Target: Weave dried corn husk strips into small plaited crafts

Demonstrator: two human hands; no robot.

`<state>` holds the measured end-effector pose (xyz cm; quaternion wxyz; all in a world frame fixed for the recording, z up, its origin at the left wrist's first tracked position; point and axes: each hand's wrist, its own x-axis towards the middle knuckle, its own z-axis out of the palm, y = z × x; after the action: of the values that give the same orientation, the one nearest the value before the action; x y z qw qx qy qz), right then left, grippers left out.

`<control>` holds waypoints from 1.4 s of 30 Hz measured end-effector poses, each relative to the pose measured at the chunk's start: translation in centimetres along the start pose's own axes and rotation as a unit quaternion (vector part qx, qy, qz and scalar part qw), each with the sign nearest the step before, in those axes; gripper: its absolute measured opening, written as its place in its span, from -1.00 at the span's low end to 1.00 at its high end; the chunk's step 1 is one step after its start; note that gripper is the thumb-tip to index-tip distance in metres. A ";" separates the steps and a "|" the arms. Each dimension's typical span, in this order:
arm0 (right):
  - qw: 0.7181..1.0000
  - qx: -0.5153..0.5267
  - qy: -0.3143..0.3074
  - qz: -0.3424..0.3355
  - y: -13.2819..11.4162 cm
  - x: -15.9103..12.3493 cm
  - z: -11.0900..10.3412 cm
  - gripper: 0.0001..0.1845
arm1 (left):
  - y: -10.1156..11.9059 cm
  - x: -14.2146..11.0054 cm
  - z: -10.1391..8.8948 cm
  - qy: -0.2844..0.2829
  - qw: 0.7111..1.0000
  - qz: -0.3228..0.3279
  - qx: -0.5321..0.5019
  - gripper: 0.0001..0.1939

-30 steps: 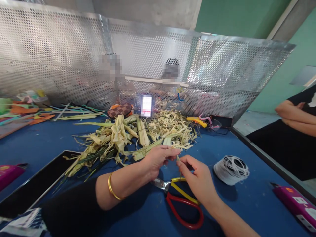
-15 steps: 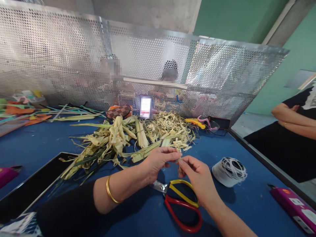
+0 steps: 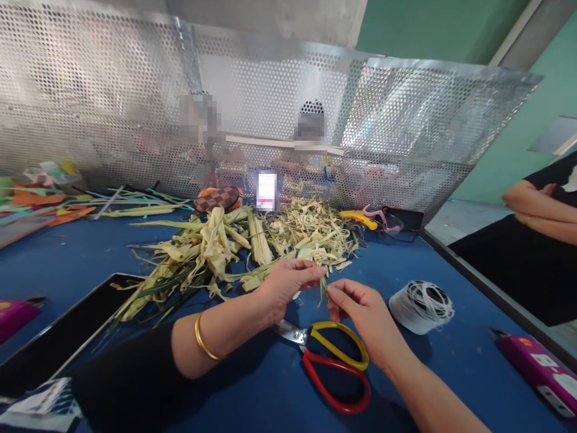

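Observation:
My left hand [image 3: 288,285] pinches a small bunch of thin corn husk strips [image 3: 323,290] between thumb and fingers, the loose ends hanging down. At the side of these strips, my right hand [image 3: 358,310] is closed, its thumb tip against them; the inside of its grip is hidden. Below both hands lie scissors [image 3: 336,367] with one yellow and one red handle, flat on the blue table [image 3: 433,385]. Just beyond my fingers spreads a heap of shredded corn husk [image 3: 311,231]. Longer whole husks [image 3: 211,252] are piled to its left.
A spool of white string [image 3: 421,307] stands right of my right hand. Purple tools lie at both sides, one being a purple box-like tool [image 3: 536,373]. A dark tray [image 3: 67,331] is at left. Behind rises a perforated metal screen [image 3: 270,78]; a person with folded arms [image 3: 541,207] is at right.
Both hands have shifted slightly: the left a little up and left, the right a little to the right. More of the hanging husk strips shows between them. The view has tilted slightly.

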<state>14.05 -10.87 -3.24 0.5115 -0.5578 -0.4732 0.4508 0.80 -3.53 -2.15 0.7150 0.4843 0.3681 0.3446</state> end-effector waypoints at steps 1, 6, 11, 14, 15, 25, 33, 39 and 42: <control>1.000 -0.004 -0.004 0.000 0.0 0.0 0.0 -0.63 | 0.0 0.0 0.0 -0.002 1.000 0.006 0.008 -0.70; 0.999 -0.044 -0.006 -0.024 0.1 0.0 0.0 -0.67 | -0.3 0.2 -0.1 -0.020 0.998 0.045 0.042 -0.70; 0.990 -0.125 -0.003 -0.059 0.3 0.1 -0.5 -0.71 | 0.0 0.2 -0.2 -0.010 0.997 0.046 0.057 -0.75; 0.973 -0.213 0.027 -0.090 0.7 0.2 -1.0 -0.73 | 0.3 0.3 -0.2 -0.015 0.999 0.015 0.046 -0.75; 0.964 -0.243 0.043 -0.103 0.8 0.3 -1.1 -0.74 | 0.3 0.3 -0.2 -0.017 0.999 0.005 0.045 -0.75; 0.999 -0.003 -0.018 0.035 0.4 0.2 0.2 -0.65 | -0.4 0.3 -0.1 -0.019 0.999 0.015 0.049 -0.73; 0.999 0.008 -0.024 0.031 0.5 0.1 0.1 -0.66 | -0.4 0.2 -0.3 -0.063 0.996 0.021 0.058 -0.74; 0.999 -0.024 -0.024 0.006 -0.2 0.0 -0.3 -0.70 | 0.0 0.4 -0.6 -0.068 0.994 0.003 0.091 -0.78; 0.998 -0.053 -0.017 -0.002 0.0 0.1 -0.4 -0.72 | 0.1 0.4 -0.7 -0.071 0.994 -0.016 0.081 -0.78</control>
<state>14.46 -10.81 -3.18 0.4739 -0.5753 -0.5068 0.4332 0.43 -2.85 -2.34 0.7030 0.5578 0.3511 0.2672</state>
